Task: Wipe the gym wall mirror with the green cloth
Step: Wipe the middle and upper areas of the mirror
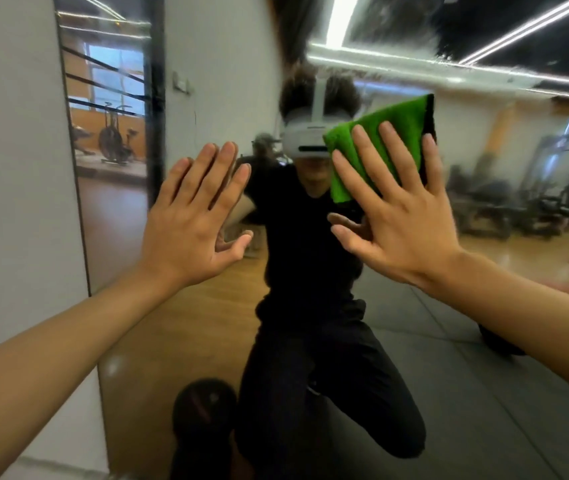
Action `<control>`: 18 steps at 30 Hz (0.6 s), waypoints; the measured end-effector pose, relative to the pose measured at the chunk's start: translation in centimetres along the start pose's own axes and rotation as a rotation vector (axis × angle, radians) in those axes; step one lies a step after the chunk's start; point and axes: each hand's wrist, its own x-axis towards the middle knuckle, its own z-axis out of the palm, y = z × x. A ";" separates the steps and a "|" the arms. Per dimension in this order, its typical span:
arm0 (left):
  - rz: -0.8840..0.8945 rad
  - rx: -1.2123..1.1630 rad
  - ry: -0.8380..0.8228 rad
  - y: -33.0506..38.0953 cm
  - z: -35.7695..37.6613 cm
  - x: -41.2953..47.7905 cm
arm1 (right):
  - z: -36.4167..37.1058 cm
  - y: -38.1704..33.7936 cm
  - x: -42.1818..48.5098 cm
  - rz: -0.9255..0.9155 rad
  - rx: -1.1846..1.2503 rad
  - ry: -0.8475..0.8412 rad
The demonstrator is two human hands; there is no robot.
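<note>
Two hands [189, 233] [404, 220], one green cloth [404, 112], one mirror [484, 358].

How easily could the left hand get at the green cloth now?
Probably yes. The left hand is open at the mirror, beside the right hand, with only bare glass between them. The green cloth is pinned under that hand, though.

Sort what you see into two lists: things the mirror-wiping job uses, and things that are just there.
Part of the job: green cloth; right hand, pressing it flat with straight fingers; wall mirror; left hand, open, holding nothing.
Just there: white wall; exercise bike, far left; blurred gym machines, right.
</note>
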 end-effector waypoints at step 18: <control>-0.010 -0.008 0.015 0.4 0.1 0.3 | 0.8 -0.9 -1.5 0.637 0.073 0.116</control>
